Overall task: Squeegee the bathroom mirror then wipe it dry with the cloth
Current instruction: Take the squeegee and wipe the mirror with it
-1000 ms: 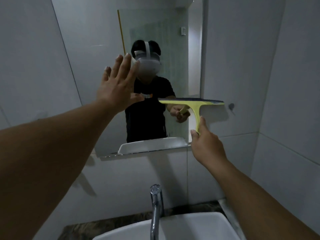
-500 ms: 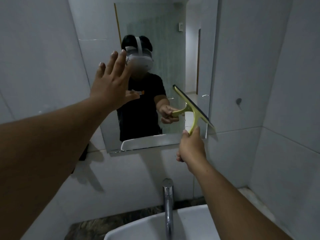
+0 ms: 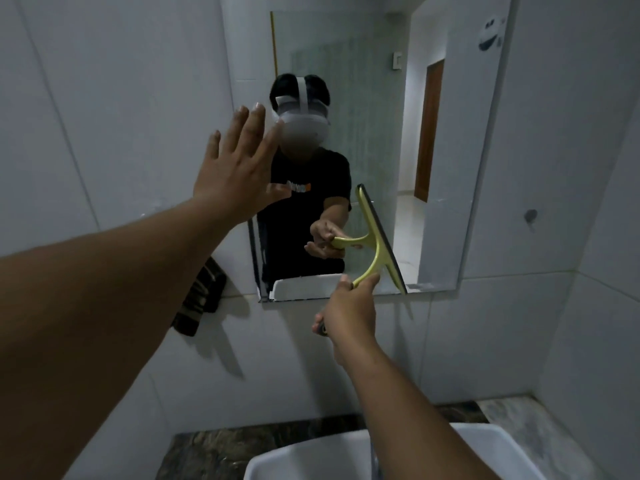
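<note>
The mirror (image 3: 443, 133) hangs on the white tiled wall ahead. My right hand (image 3: 349, 313) grips the handle of a yellow-green squeegee (image 3: 377, 244), whose dark blade stands nearly upright against the lower middle of the glass, its lower end close to the mirror's bottom edge. My left hand (image 3: 235, 171) is raised with fingers spread, palm toward the mirror's left edge; whether it touches the glass is unclear. A dark striped cloth (image 3: 201, 299) hangs on the wall below and left of the mirror, partly hidden by my left forearm.
A white basin (image 3: 502, 448) sits below on a dark marbled counter (image 3: 221, 452); my right forearm hides most of the tap. A side wall closes in on the right. A dark mark (image 3: 530, 215) sits on the wall right of the mirror.
The squeegee blade turned from level at the mirror's right edge to nearly upright and moved left across the lower glass. My view shifted right, showing more of the mirror. My left hand stays raised.
</note>
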